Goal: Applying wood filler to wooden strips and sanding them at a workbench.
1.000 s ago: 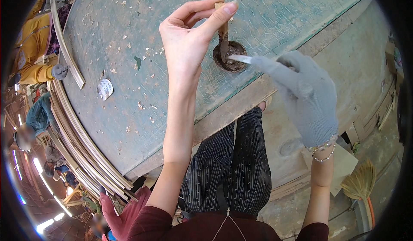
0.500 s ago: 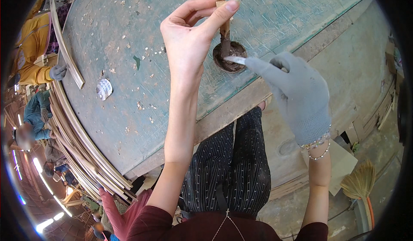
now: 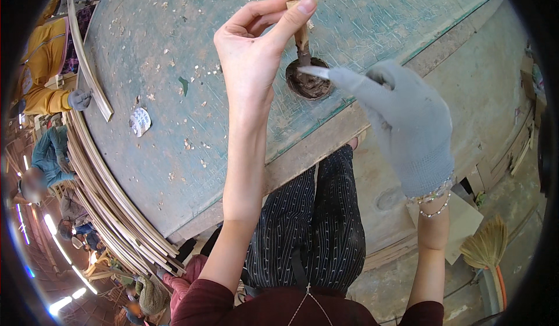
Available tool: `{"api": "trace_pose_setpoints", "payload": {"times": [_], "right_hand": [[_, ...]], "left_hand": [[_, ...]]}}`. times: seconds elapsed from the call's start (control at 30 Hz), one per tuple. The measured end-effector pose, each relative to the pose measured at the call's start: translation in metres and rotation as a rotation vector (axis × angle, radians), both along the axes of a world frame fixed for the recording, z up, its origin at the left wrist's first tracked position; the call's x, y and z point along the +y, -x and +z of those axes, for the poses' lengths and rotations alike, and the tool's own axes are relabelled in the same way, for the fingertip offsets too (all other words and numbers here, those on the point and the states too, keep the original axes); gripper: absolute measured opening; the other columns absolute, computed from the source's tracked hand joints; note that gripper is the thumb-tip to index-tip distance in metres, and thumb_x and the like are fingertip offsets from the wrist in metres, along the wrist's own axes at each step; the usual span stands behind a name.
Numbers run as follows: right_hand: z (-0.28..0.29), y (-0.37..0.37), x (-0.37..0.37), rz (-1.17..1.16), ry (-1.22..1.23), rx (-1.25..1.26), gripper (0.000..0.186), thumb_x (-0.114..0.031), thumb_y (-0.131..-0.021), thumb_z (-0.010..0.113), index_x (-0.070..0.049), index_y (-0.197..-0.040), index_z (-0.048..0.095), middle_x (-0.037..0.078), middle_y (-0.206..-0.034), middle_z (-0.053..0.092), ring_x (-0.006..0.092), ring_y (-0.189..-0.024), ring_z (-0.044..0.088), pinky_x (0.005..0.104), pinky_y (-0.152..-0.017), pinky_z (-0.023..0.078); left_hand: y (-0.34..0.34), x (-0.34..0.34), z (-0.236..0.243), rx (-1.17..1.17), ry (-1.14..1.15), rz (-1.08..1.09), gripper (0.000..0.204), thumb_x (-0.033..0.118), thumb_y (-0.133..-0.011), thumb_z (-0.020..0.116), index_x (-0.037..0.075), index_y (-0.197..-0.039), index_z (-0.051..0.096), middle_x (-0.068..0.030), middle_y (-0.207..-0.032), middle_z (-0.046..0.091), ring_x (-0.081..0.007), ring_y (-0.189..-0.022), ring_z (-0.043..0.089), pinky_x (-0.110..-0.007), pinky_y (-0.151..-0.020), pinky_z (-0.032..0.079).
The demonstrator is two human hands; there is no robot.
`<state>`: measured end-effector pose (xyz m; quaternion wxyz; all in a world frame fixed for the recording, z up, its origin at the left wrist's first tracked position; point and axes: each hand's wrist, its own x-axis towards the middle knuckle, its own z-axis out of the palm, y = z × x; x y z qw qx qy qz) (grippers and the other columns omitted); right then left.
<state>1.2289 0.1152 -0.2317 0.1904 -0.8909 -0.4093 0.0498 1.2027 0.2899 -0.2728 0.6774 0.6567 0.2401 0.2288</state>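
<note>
- Pinched the wooden stick (image 3: 301, 39) firmly between thumb and fingers of the bare left hand (image 3: 250, 49), near the upper end.
- Pointed the stick from the left fingertips toward the body, with long axis nearly straight and brown-smeared lower end at the far side of the bowl (image 3: 310, 98).
- Gripped the pale blade (image 3: 317, 71) with clamped fingers of the gloved right hand (image 3: 407, 113); aimed it leftward, across the stick's lower end; could not tell whether touching.
- Rested the small round bowl on the table (image 3: 361, 23), bodyward of the left fingertips, left of the right hand; contained brown paste (image 3: 311, 86).
- Compared with half a second earlier, shifted the blade tip farther from the body; kept the left pinch unchanged.
</note>
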Motion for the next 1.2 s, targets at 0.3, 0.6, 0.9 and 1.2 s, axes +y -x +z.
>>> {"api": "trace_pose_setpoints", "payload": {"times": [0.3, 0.6, 0.9, 1.2], "right_hand": [[-0.001, -0.014, -0.017, 0.063, -0.046, 0.209, 0.036, -0.001, -0.074, 0.057, -0.019, -0.103, 0.065, 0.003, -0.08, 0.056, 0.0191, -0.069, 0.054, 0.0281, -0.06, 0.042], [-0.045, -0.055, -0.001, 0.268, -0.34, 0.233, 0.033, -0.006, -0.076, 0.055, -0.023, -0.101, 0.066, 0.003, -0.071, 0.053, 0.0203, -0.067, 0.052, 0.0305, -0.059, 0.042], [-0.047, -0.052, -0.009, 0.377, -0.293, 0.174, 0.032, -0.006, -0.075, 0.057, -0.023, -0.1, 0.066, 0.003, -0.071, 0.054, 0.0207, -0.066, 0.051, 0.0312, -0.059, 0.042], [-0.036, -0.063, 0.001, 0.312, -0.336, 0.288, 0.031, 0.001, -0.076, 0.057, -0.012, -0.103, 0.066, 0.001, -0.074, 0.051, 0.0157, -0.071, 0.049, 0.0266, -0.064, 0.04]], "left_hand": [[0.007, 0.023, -0.007, 0.002, 0.099, -0.097, 0.026, 0.022, -0.079, 0.068, 0.002, -0.095, 0.065, -0.0101, -0.083, 0.067, -0.013, -0.082, 0.061, -0.029, -0.087, 0.042], [0.01, 0.03, -0.016, -0.005, 0.248, -0.253, 0.036, 0.032, -0.083, 0.061, 0.002, -0.104, 0.06, -0.0088, -0.092, 0.066, -0.0216, -0.1, 0.057, -0.038, -0.092, 0.04], [0.013, 0.037, -0.019, -0.067, 0.33, -0.262, 0.043, 0.036, -0.083, 0.06, 0.002, -0.108, 0.056, -0.0066, -0.092, 0.065, -0.0303, -0.106, 0.055, -0.044, -0.087, 0.045], [0.011, 0.033, -0.016, -0.077, 0.287, -0.32, 0.039, 0.035, -0.084, 0.058, 0.003, -0.106, 0.057, -0.0066, -0.092, 0.066, -0.0309, -0.106, 0.055, -0.045, -0.09, 0.044]]}}
